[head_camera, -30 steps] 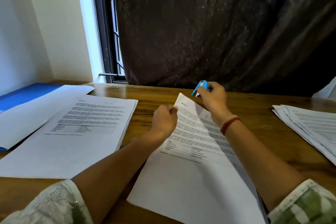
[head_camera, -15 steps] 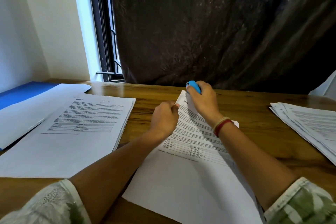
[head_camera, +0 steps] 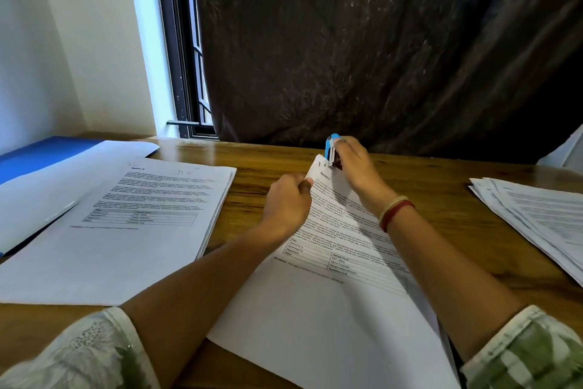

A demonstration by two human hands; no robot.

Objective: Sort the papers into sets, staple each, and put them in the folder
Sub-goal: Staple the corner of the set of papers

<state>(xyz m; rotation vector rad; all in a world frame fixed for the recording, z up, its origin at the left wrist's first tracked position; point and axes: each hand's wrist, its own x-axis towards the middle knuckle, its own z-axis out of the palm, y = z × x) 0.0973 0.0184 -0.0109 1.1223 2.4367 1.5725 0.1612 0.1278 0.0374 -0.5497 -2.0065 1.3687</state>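
Blue stapler [head_camera: 330, 148], one folder [head_camera: 38, 155], three paper stacks [head_camera: 331, 309]

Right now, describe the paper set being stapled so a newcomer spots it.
On the wooden desk below the dark curtain, find the tilted set between the forearms. Only it has the left hand pinching its edge and a blue stapler in the right hand at its top corner.

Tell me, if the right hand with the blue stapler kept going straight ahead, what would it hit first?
Probably the dark curtain beyond the table. The right hand points away from the person, and only bare wood lies ahead of the stapler. How far back the curtain hangs is unclear.
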